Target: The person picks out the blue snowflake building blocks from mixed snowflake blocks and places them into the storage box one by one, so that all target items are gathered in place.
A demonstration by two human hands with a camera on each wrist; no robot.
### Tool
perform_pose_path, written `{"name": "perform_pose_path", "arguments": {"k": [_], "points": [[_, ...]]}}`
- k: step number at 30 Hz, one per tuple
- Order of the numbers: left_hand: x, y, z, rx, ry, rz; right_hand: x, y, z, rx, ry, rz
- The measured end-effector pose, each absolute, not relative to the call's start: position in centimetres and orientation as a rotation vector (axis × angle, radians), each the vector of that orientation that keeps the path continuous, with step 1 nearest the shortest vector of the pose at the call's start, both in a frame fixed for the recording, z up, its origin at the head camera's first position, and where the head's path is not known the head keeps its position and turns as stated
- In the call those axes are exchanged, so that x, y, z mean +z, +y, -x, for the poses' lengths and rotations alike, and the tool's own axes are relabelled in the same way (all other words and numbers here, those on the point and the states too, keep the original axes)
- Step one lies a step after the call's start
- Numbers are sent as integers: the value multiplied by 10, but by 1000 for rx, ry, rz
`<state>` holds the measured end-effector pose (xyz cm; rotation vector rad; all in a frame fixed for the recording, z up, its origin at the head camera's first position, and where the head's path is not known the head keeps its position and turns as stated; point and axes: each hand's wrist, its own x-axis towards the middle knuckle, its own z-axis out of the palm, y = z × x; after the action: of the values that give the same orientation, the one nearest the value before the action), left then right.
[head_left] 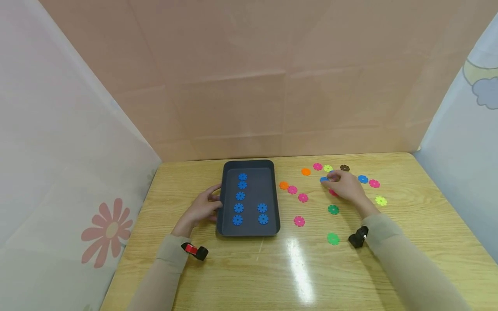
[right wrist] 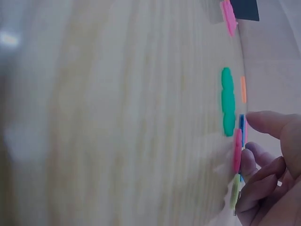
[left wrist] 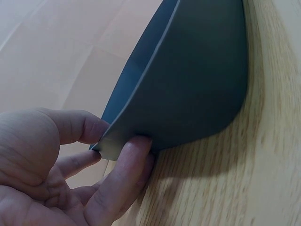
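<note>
My left hand (head_left: 203, 206) is at the left side of a dark grey tray (head_left: 219, 216). In the left wrist view the thumb and fingers (left wrist: 127, 165) pinch the tray's rim (left wrist: 155, 61) from both sides. Several blue flower-shaped discs (head_left: 240, 195) lie in the tray, a longer column at left and two at lower right. Over the scattered discs, my right hand (head_left: 345, 185) reaches down, thumb and fingertips apart right at a blue disc (head_left: 324, 179). A pink disc (head_left: 332, 192) is partly hidden under that hand.
Orange (head_left: 306, 172), pink (head_left: 299, 221), green (head_left: 333, 239), yellow (head_left: 381, 201) and brown discs (head_left: 344, 167) lie about the right hand, with another blue disc (head_left: 363, 179) to its right. A paper-covered wall (head_left: 241, 108) stands behind the wooden table (head_left: 241, 272).
</note>
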<state>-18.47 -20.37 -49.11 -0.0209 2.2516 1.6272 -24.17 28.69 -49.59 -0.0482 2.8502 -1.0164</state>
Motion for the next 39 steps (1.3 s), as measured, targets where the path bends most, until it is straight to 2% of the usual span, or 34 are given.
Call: {"name": "perform_pose_path", "arguments": {"k": [20,39], "points": [[-485,-202,184,1631,2231,8,-494,292,250,-922,2827,100],[-490,-204,184,1634,2243,27,-489,289,242,-1006,2913,211]]}}
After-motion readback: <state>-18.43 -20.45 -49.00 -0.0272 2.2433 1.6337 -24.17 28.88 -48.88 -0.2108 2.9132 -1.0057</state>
